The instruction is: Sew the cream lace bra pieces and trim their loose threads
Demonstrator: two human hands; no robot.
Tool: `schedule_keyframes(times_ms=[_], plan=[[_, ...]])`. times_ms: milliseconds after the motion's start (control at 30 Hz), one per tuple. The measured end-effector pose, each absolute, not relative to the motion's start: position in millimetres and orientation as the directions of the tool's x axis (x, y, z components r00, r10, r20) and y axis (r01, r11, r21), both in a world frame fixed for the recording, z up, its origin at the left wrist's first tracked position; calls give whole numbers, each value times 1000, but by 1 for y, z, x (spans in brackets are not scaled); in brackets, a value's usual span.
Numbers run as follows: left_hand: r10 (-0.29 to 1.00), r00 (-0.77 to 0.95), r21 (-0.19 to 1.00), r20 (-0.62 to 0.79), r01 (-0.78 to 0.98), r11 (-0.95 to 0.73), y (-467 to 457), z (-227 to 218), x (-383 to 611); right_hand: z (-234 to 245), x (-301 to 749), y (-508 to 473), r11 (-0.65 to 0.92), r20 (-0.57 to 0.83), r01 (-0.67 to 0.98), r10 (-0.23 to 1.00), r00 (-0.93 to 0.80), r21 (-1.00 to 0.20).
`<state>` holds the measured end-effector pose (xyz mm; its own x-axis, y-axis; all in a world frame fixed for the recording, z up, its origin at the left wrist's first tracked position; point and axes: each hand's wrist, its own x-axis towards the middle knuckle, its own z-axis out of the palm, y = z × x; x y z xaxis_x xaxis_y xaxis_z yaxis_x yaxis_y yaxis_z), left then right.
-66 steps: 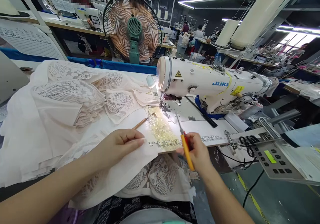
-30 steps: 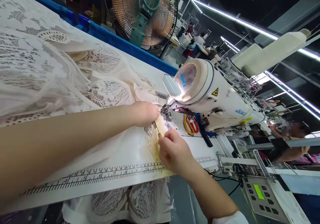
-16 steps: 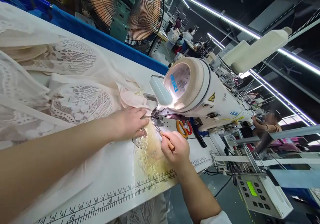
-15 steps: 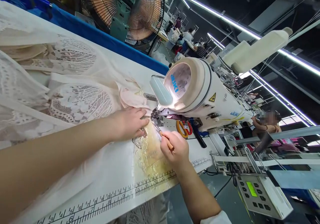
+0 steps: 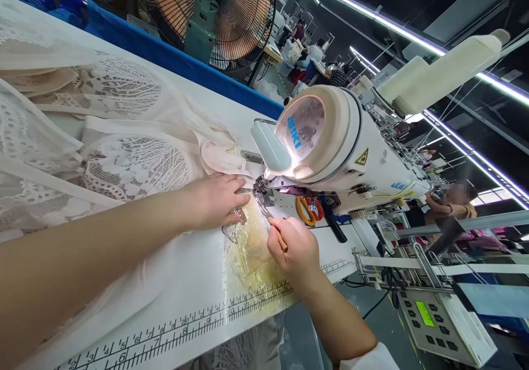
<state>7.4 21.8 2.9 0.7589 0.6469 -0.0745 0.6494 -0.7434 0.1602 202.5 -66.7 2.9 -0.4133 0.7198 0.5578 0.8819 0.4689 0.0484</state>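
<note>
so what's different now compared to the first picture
The right hand let go of the scissors, now under the sewing machine's arm, and took up the wooden-handled tool. The left hand moved forward toward the presser foot. The black tool stayed put.

Relative to the sewing machine [image 5: 372, 152], you see white light pooled beneath its near end, glare on the crinkled film [image 5: 243, 265] before it, bright ceiling tubes [image 5: 413, 36] above the dim background behind it, and your left forearm [image 5: 103, 254] stretched by wide-angle distortion leftward of it.
</note>
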Motion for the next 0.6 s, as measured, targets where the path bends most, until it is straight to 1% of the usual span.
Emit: schedule_keyframes(times_ms=[167,300,367,600], plan=[[646,761,164,-67,647,-745,24,0,8,6,199,-66,483,523,854,686,-506,193],[642,765,156,-50,641,-751,24,-1,8,7,198,-65,496,509,831,663,-549,251],[646,762,153,-53,645,-749,24,-1,8,6,198,-64,507,506,821,652,-564,261],[658,751,156,-62,658,-737,26,-3,7,0,209,-65,534,519,812,637,-571,237]])
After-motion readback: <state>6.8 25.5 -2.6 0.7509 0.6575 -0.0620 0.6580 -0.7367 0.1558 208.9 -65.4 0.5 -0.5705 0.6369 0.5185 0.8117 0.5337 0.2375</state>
